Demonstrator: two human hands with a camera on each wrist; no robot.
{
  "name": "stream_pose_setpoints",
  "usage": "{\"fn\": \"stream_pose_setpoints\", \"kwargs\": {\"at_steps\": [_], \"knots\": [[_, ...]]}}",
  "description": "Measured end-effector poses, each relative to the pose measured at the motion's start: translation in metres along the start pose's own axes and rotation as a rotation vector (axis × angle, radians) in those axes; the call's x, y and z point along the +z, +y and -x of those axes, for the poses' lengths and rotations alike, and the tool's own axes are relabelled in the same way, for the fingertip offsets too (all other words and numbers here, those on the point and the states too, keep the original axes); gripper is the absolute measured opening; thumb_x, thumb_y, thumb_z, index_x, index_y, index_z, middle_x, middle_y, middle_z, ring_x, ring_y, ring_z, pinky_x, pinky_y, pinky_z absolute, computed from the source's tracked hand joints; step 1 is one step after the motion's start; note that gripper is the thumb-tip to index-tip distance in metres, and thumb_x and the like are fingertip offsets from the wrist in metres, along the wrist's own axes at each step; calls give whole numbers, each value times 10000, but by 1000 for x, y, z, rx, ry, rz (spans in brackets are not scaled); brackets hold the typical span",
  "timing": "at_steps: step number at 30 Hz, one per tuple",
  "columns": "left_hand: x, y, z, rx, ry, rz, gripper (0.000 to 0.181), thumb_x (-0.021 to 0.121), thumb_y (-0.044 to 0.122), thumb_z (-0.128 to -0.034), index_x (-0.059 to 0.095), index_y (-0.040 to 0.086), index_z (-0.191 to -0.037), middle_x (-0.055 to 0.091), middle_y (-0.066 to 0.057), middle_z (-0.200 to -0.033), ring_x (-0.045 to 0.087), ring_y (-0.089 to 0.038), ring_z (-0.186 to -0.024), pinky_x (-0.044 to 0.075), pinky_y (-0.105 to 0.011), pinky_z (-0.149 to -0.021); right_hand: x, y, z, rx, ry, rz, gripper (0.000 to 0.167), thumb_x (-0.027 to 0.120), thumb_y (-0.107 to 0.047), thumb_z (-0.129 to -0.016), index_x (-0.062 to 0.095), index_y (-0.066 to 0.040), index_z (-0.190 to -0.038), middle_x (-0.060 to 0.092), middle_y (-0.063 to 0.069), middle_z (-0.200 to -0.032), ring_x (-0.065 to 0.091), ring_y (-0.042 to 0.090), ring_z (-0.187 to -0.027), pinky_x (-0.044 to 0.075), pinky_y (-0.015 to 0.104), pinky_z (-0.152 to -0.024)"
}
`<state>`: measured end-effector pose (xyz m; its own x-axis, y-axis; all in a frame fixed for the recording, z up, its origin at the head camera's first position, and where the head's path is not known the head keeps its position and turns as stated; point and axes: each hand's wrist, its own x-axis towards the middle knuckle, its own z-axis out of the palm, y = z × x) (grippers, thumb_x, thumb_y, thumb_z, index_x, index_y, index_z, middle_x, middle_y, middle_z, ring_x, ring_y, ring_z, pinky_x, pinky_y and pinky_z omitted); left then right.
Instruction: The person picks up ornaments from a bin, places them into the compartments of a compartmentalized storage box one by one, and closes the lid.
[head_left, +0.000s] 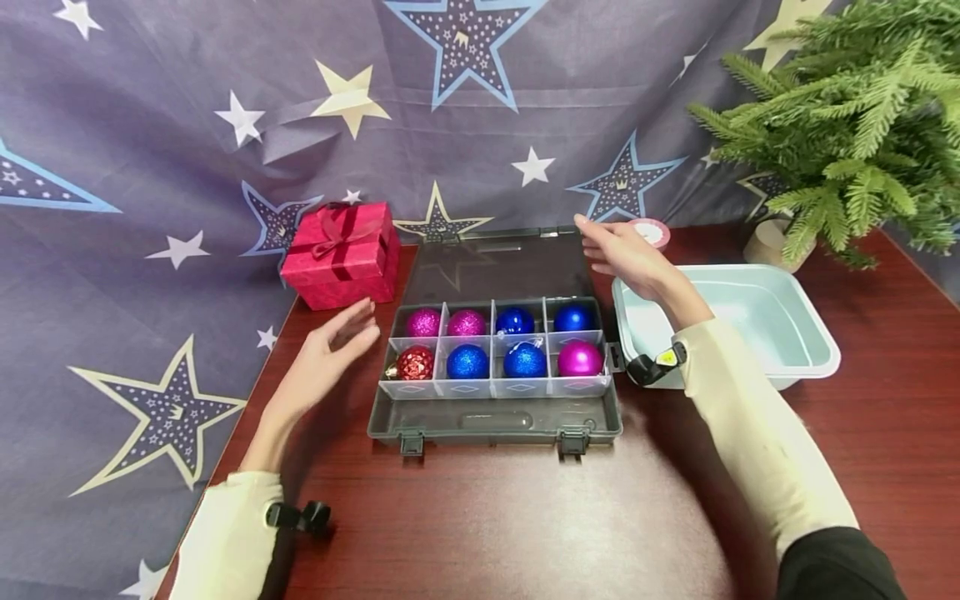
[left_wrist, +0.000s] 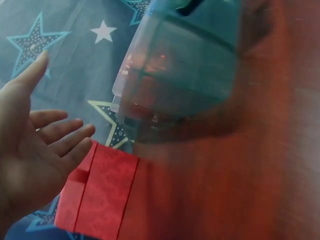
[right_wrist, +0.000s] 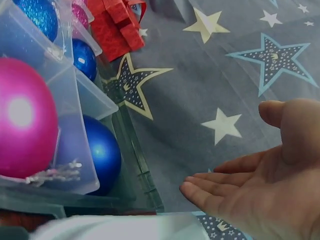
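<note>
A dark translucent plastic case (head_left: pixel 495 422) lies on the table with its lid (head_left: pixel 502 271) raised at the back. Its white dividers form compartments that hold several Christmas baubles: pink glitter (head_left: pixel 467 323), glossy pink (head_left: pixel 580 358), red (head_left: pixel 416 363) and blue (head_left: pixel 574 317). My left hand (head_left: pixel 326 358) hovers at the case's left side with loosely extended fingers and holds nothing. By the lid's upper right corner is my right hand (head_left: pixel 630 260), fingers extended and nothing in its grasp. The right wrist view shows that hand (right_wrist: pixel 260 175) apart from the case.
Behind my left hand sits a red gift box (head_left: pixel 341 258) with a ribbon bow. A pale blue basin (head_left: pixel 795 333) stands to the right under my right forearm. Behind it are a pink-and-white round object (head_left: pixel 649 234) and an artificial fir tree (head_left: pixel 847 142). A star-patterned cloth (head_left: pixel 300 100) hangs behind.
</note>
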<state>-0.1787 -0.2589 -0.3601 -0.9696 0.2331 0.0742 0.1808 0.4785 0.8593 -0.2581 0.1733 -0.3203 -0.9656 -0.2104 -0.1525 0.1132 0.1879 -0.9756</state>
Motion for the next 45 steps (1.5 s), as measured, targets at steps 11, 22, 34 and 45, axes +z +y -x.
{"fn": "stream_pose_setpoints", "kwargs": {"at_steps": [11, 22, 34, 45], "knots": [[1, 12, -79, -174, -112, 411, 856, 304, 567, -1099, 118, -92, -1613, 190, -255, -1671, 190, -371, -1543, 132, -459, -1256, -2, 1, -17, 57, 10, -50, 865, 373, -500, -1099, -17, 73, -1616, 78, 321, -1665, 90, 410, -1549, 129, 526, -1241], [5, -5, -114, -261, -194, 491, 1001, 203, 704, -1037, -24, -85, -1609, 5, -245, -1699, 25, -335, -1571, 39, -408, -1263, -2, 5, -42, 149, 73, -88, 872, 377, -546, -1087, -5, 6, -1643, 45, 210, -1706, 115, 398, -1548, 151, 503, -1242], [12, -15, -123, -317, -250, 471, 1030, 171, 732, -1020, -72, -83, -1602, -26, -241, -1699, -7, -317, -1572, 11, -391, -1261, -1, 9, -52, 194, 33, -71, 812, 398, -511, -1094, 125, 45, -1618, 467, 266, -1339, 272, 385, -1506, 209, 492, -1235], [13, -14, -129, -347, -254, 507, 1044, 193, 741, -1014, -73, -79, -1604, -33, -237, -1700, -7, -319, -1571, 19, -377, -1260, 6, 7, -58, 292, 43, 84, 707, 389, -503, -1094, 358, 61, -1518, 481, 230, -1377, 544, 328, -1196, 428, 431, -1101]]}}
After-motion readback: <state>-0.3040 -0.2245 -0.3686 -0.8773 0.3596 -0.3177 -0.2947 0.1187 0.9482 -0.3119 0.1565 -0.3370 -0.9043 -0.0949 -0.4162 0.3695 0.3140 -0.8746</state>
